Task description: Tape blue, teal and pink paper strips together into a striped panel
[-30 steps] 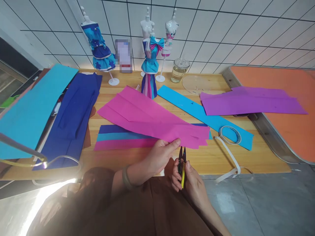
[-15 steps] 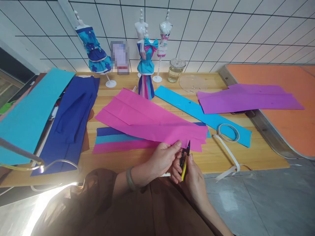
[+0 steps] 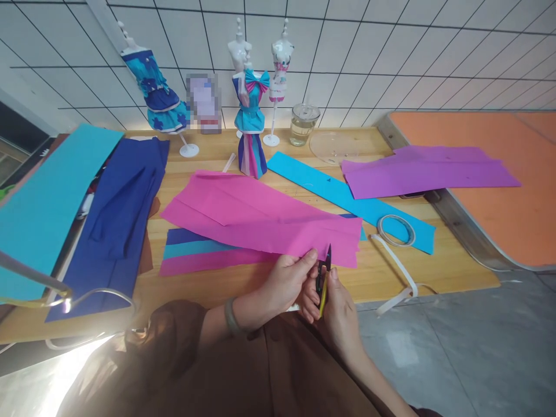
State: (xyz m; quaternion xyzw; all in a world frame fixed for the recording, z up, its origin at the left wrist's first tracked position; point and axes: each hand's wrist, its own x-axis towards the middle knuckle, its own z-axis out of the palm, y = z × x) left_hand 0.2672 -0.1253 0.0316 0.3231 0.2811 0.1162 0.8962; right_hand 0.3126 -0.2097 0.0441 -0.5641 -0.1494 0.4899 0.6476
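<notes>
A large sheet of pink fabric (image 3: 256, 208) lies folded across the middle of the table. My left hand (image 3: 289, 281) pinches its near edge between thumb and fingers. Close beside it, my right hand (image 3: 339, 307) is closed around small black and yellow thread snips (image 3: 322, 284). The blades point away from me and overlap the pink fabric near its right end. Whether they are biting into the cloth I cannot tell. Under the pink sheet lies a striped strip (image 3: 195, 249) in dark blue, light blue and pink.
A blue strip (image 3: 304, 176) and a tape roll (image 3: 396, 230) lie to the right, with purple fabric (image 3: 425, 171) beyond. Dressed mini mannequins (image 3: 251, 116) and a glass of liquid (image 3: 304, 124) stand at the back. Dark blue fabric (image 3: 121, 214) and a turquoise sheet (image 3: 52, 202) are left.
The view has shifted slightly, moving the scene a little left. The far left part of the pink fabric has slid or sagged towards me. Both hands keep their grip.
</notes>
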